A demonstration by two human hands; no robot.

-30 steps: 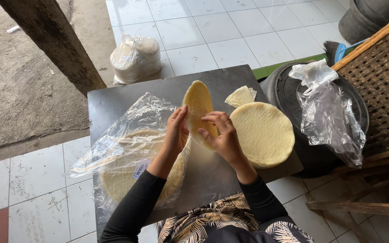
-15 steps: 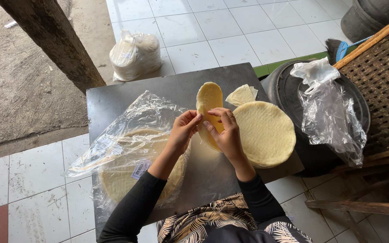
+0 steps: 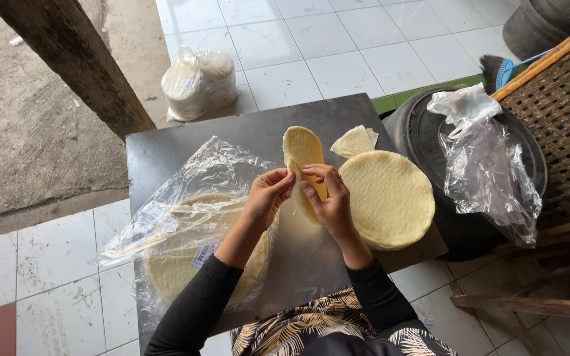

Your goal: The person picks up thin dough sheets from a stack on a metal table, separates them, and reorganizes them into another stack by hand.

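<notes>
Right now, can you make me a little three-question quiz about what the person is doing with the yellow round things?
1. True or false: both hands hold one thin yellow disc above the grey board.
2. Where is the stack of discs? A) left of the hands B) right of the hands C) on the floor
3. What covers the discs by the left hand?

Key: 1 true, the right hand grips it too. 2 B. 3 a clear plastic bag.

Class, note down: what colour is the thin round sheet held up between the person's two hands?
Pale yellow, seen in the head view: the round sheet.
</notes>
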